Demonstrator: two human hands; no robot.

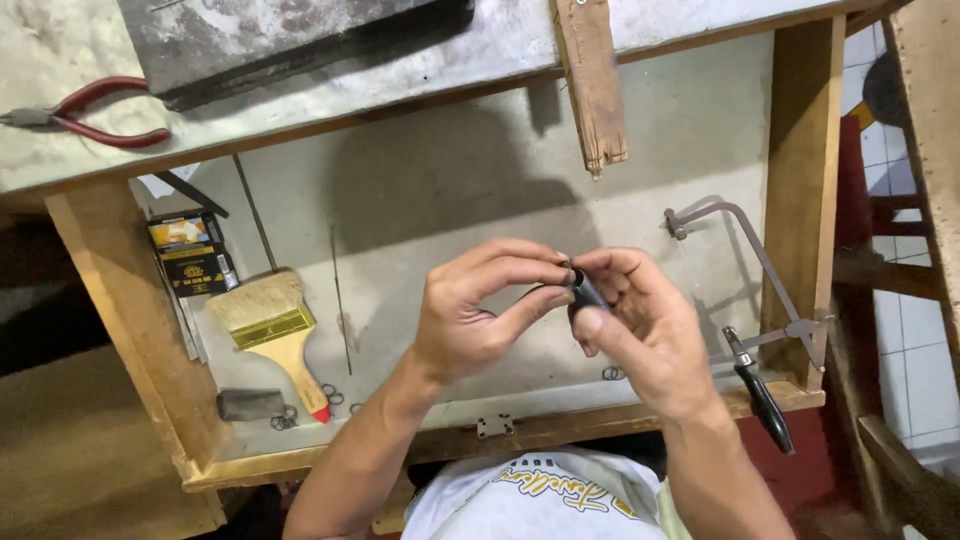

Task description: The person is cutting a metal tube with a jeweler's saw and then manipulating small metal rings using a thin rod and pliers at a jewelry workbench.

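Note:
My left hand (480,315) and my right hand (640,325) meet over the middle of an open wooden drawer (790,230). Between their fingertips they hold a small dark tube-like piece (585,293). The right thumb and fingers wrap its lower end; the left thumb and forefinger pinch at its upper end, where a tiny ring-like bit shows. What exactly sits at that tip is too small to tell.
In the drawer lie a flat paintbrush (270,325), a small dark box (192,255), a grey block (250,404), thin wire rods (340,290), several small metal rings (330,395) and a jeweller's saw frame (750,290). Red-handled pliers (95,112) and a wooden bench peg (592,85) are on the bench above.

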